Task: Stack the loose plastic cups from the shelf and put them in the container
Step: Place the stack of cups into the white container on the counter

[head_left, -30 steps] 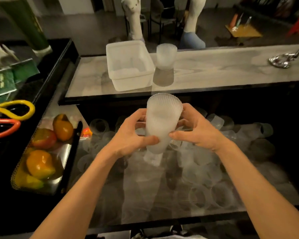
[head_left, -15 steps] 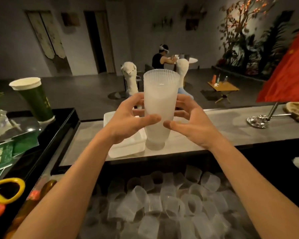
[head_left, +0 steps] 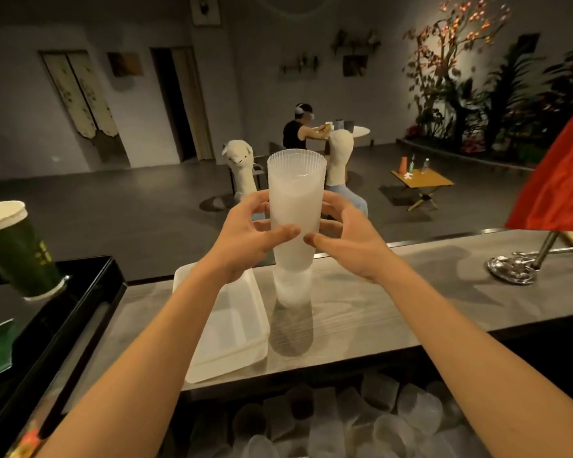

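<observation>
While loose cups point(head_left: 344, 424) are lying jumbled on the shelf below the table point(head_left: 394, 309), the left grip point(head_left: 245, 239) is wrapping thumb and fingers round a tall stack of cups point(head_left: 295, 206), and the right grip point(head_left: 348, 242) is clasping it from the other side. The stack is standing upright in the air, its base meeting another frosted cup point(head_left: 293, 289) sitting on the table just beside the white container point(head_left: 192, 375).

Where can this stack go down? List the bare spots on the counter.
Counter is bare between the standing cups and the metal stand. The container shows bare floor. Crowded below: loose cups lie packed together.
</observation>
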